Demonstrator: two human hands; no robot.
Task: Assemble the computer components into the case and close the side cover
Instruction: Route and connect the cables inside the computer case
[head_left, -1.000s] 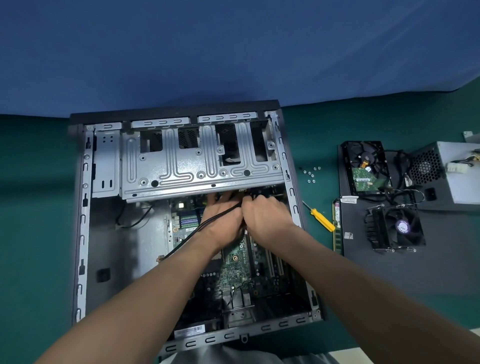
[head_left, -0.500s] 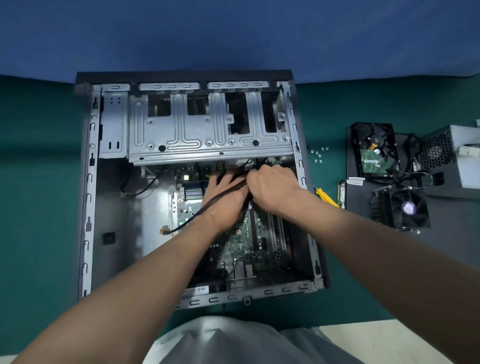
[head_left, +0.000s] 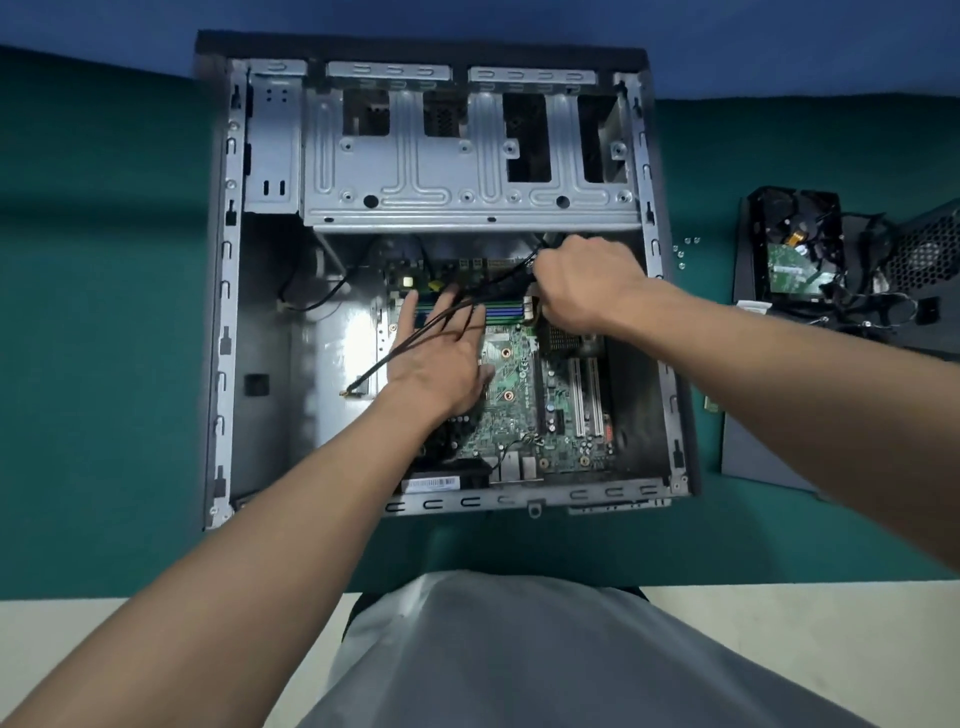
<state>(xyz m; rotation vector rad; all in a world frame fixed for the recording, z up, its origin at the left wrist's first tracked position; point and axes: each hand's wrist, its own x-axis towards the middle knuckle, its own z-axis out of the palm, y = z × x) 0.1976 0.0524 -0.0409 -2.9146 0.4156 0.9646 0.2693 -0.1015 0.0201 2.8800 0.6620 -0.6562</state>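
On green table cloth before a blue backdrop, working inside the open case (head_left: 224, 312), laid flat. Resting the left hand (head_left: 441, 358) with straight, spread fingers on the motherboard (head_left: 514, 395), under thin leads (head_left: 379, 365) crossing the fingers. Gripping the black cable bundle (head_left: 506, 283) in the curled right hand (head_left: 587, 291), just below the drive cage (head_left: 467, 171). Probably seating or routing a front connector: ideally steadying the board, aligning the plug squarely, pushing straight, never tugging on wires. Leaving hard drive (head_left: 795, 254) and side cover (head_left: 769, 441) well apart at right.
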